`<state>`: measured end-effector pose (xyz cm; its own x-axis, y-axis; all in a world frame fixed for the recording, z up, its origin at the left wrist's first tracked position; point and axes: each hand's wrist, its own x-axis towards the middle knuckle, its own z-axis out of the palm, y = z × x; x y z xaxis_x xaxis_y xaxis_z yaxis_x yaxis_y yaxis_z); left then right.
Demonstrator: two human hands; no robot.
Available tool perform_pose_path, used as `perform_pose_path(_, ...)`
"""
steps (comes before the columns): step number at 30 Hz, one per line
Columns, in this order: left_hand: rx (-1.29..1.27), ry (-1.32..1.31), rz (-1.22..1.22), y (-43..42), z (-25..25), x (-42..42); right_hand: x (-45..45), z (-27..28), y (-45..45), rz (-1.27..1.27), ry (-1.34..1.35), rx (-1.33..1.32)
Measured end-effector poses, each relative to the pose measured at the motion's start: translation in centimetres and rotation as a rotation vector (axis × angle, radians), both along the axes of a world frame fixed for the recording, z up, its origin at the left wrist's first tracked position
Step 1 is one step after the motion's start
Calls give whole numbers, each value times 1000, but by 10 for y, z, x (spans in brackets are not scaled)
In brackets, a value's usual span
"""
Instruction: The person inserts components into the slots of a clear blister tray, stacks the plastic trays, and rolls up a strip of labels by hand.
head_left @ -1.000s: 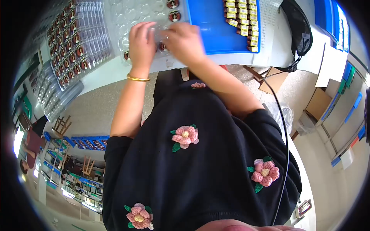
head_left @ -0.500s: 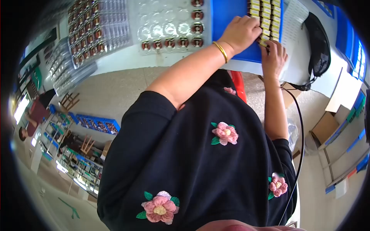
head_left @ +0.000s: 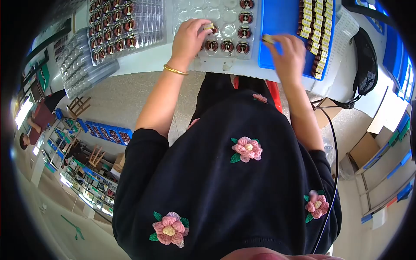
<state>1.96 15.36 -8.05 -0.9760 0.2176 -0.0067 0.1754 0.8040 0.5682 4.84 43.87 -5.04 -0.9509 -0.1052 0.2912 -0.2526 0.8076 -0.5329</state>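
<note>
Pinched in the fingers of my left hand (head_left: 185, 42) is a small copper-wound coil with a yellow label (head_left: 209, 26), held over the clear plastic blister tray (head_left: 184, 16). That tray has round pockets, with dark red coils (head_left: 226, 46) standing in its near row and right column. My right hand (head_left: 291, 58) is slightly blurred over the blue tray (head_left: 275, 17), closed on another yellow-labelled coil (head_left: 268, 39) near the tray's left edge. Rows of labelled coils (head_left: 318, 30) fill the right side of the blue tray.
Filled, stacked clear trays (head_left: 149, 26) lie to the left, with more clear trays (head_left: 82, 65) beside them. A black mesh bag (head_left: 363, 65) rests at the right. A black cable (head_left: 336, 151) hangs along my right side. Another person (head_left: 39, 121) is far left.
Both hands have moved left from the coil rows in the blue tray. My left hand has carried a coil to the clear tray; my right hand has brought one to the blue tray's left side.
</note>
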Motion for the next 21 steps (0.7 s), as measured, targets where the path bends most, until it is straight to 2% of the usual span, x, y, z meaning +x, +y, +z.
perform_pose_path(2, 4, 34, -17, 2, 0, -1, -21, -13, -39, 148, -45, -88)
perform_pose_path(4, 3, 65, 8, 7, -7, 1, -32, -22, -70, 199, -109, -58)
perform_pose_path(5, 80, -12, 86, 10, -11, 2, -39, -26, -79, 224, -138, -41)
perform_pose_path(8, -40, 2, 147, 16, -8, -1, -44, -47, -87, 221, -220, 113)
perform_pose_path(11, -68, 48, 226, 21, -11, -5, -44, -46, -94, 151, -185, 218)
perform_pose_path(13, -68, 99, 168, 27, -11, -8, -38, -40, -89, 130, -115, 168)
perform_pose_path(15, -16, 153, 96, 46, -10, -14, -32, -36, -66, 123, -38, 60)
perform_pose_path(18, 106, 250, -109, 100, -1, -25, -12, -27, 3, -20, 58, 74)
perform_pose_path(21, 157, 273, -227, 160, 4, -31, 11, -25, 75, -211, 48, 230)
